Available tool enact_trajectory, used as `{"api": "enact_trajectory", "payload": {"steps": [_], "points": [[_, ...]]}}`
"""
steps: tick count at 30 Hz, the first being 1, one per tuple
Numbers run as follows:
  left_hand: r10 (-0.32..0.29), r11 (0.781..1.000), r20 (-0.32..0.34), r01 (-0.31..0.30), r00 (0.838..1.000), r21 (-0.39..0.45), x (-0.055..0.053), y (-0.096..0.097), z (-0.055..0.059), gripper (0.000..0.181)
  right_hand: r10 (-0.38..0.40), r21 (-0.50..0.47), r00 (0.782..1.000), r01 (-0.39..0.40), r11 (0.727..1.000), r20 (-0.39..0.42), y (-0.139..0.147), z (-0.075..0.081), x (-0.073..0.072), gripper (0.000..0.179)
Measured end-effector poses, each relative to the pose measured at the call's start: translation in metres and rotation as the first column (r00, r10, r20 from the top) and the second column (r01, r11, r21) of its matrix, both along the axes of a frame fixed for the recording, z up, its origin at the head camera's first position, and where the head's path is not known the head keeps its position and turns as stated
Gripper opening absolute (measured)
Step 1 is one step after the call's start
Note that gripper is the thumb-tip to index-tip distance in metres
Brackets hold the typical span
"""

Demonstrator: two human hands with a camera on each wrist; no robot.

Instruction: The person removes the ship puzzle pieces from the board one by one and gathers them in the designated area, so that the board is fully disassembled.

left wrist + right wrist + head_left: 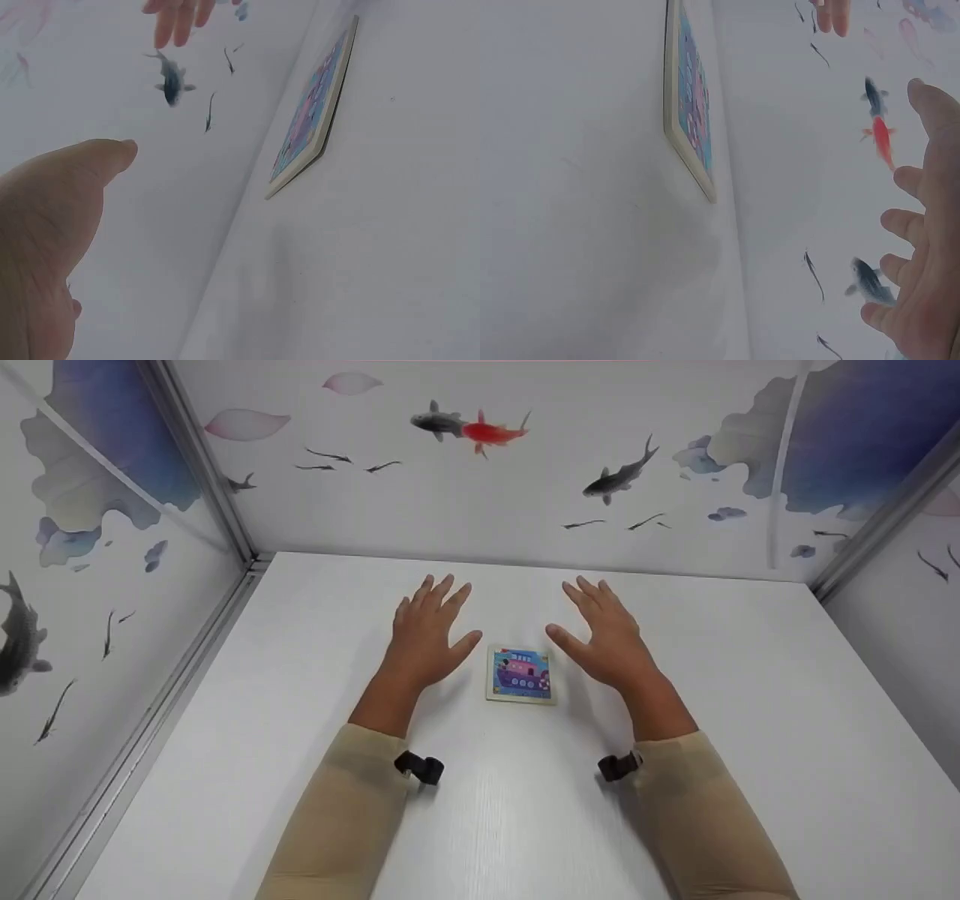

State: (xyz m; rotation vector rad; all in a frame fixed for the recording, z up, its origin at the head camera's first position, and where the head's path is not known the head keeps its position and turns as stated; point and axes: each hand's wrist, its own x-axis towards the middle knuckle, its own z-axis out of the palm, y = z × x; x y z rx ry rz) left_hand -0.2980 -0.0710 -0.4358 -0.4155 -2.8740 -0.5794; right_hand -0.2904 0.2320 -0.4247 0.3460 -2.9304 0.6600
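Observation:
A small square picture puzzle (521,675) with a pale frame lies flat on the white table (480,825). Its picture is a pink and purple boat on blue. To its left, my left hand (427,641) hovers with fingers spread, holding nothing. On the other side my right hand (607,641) is held the same way, its thumb toward the puzzle. Neither hand touches the puzzle. In the left wrist view the puzzle (311,112) appears edge-on beyond the thumb; the right wrist view also shows the puzzle (692,105) from its side.
White panels printed with fish and lotus leaves enclose the table, one at the back (480,510) and one on each side. A metal rail (187,660) runs along the left edge. Each sleeve carries a black wrist strap, such as the left strap (420,767).

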Motion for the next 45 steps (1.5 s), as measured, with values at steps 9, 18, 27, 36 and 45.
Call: {"api": "enact_trajectory", "payload": {"steps": [9, 18, 27, 36, 45], "points": [[-0.064, 0.996, 0.069, 0.06, 0.996, 0.066, -0.003, -0.002, -0.012, 0.072, 0.061, -0.137, 0.992, -0.046, 0.989, 0.108, -0.009, -0.001, -0.009, 0.085], [-0.143, 0.983, 0.138, 0.124, 0.98, 0.137, -0.003, -0.001, -0.017, 0.061, 0.079, -0.191, 0.98, -0.043, 0.981, 0.183, -0.023, 0.0, -0.016, 0.085], [-0.209, 0.967, 0.195, 0.173, 0.958, 0.185, -0.004, 0.0, -0.023, 0.05, 0.108, -0.221, 0.965, -0.054, 0.974, 0.238, -0.032, -0.003, -0.023, 0.08], [-0.266, 0.945, 0.312, 0.183, 0.912, 0.271, -0.005, 0.001, -0.034, 0.037, 0.123, -0.267, 0.938, -0.034, 0.963, 0.325, -0.039, -0.012, -0.029, 0.059], [-0.319, 0.937, 0.325, 0.245, 0.89, 0.249, -0.008, 0.006, -0.04, 0.036, 0.179, -0.332, 0.922, -0.059, 0.941, 0.343, -0.042, -0.02, -0.035, 0.053]]}}
